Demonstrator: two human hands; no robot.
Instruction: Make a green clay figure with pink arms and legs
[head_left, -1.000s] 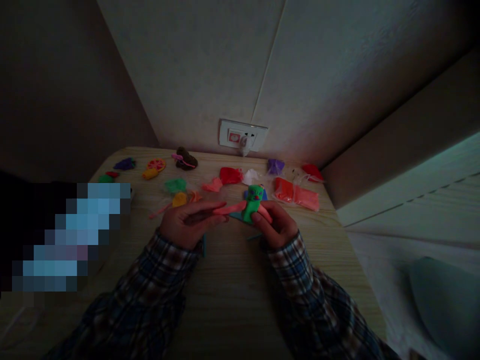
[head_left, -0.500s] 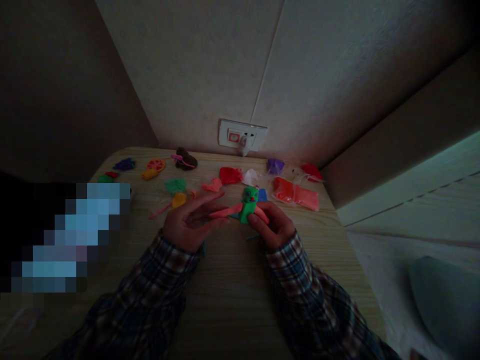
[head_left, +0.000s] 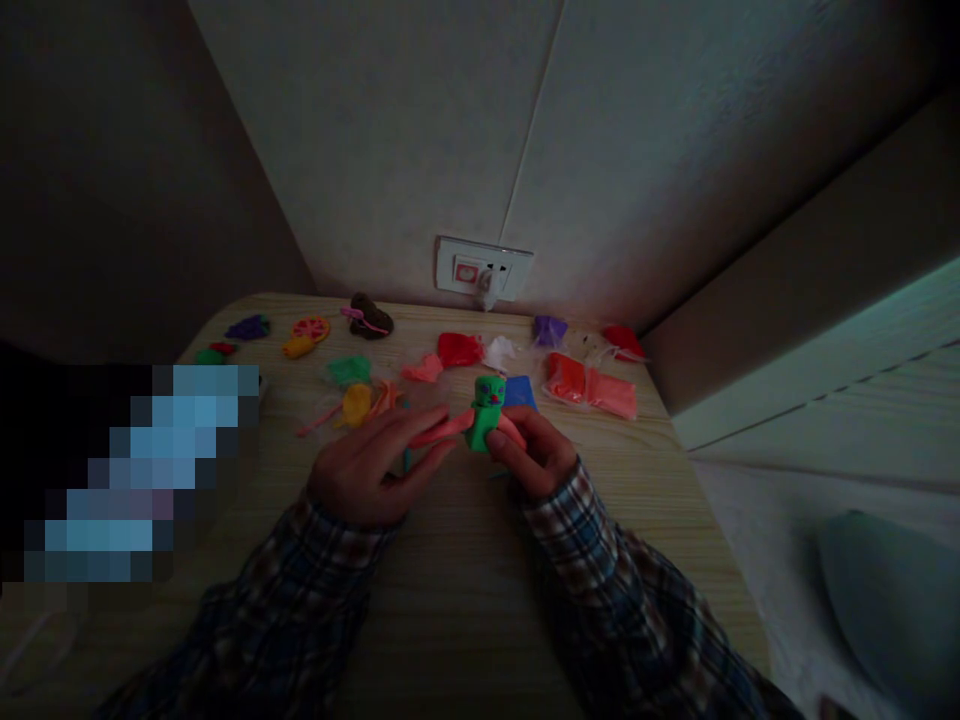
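From where I stand, the green figure (head_left: 480, 433) is nearly upright between the left hand (head_left: 367, 470) and the right hand (head_left: 536, 450), pinched at its lower body by the right. Its blocky head (head_left: 490, 391) has dark eye marks and a small red spot below them. Long pink strips (head_left: 444, 430) stick out on both sides like arms, the one on the left reaching in among the left hand's fingers.

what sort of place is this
Probably a room in a home: a wooden table by a wall socket, bright packets on it, perhaps of clay, and a green figure in the right hand.
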